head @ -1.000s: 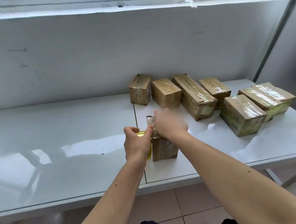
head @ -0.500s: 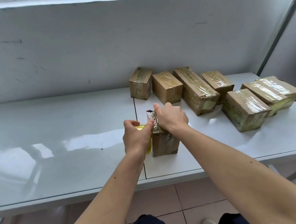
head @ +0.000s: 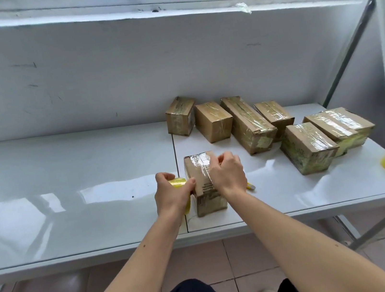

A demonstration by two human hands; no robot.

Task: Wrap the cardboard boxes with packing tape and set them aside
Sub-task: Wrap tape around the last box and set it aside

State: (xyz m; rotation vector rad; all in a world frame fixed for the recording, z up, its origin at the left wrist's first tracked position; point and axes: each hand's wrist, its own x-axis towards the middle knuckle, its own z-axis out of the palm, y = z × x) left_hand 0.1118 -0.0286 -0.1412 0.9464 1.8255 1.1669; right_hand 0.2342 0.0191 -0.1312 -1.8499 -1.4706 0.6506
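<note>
While the left hand [head: 173, 195] curls around the yellow tape roll [head: 179, 183] at centre frame and the right hand [head: 227, 174] pinches tape on top, the cardboard box [head: 204, 184] looks light, stiff, slick-taped, best gripped by its sides.

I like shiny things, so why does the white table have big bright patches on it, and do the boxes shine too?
In the head view, daylight from above glares off the glossy table as pale streaks; the tape on the box between the left hand and right hand glints too. The wide lens bends the shelf edge.
</note>
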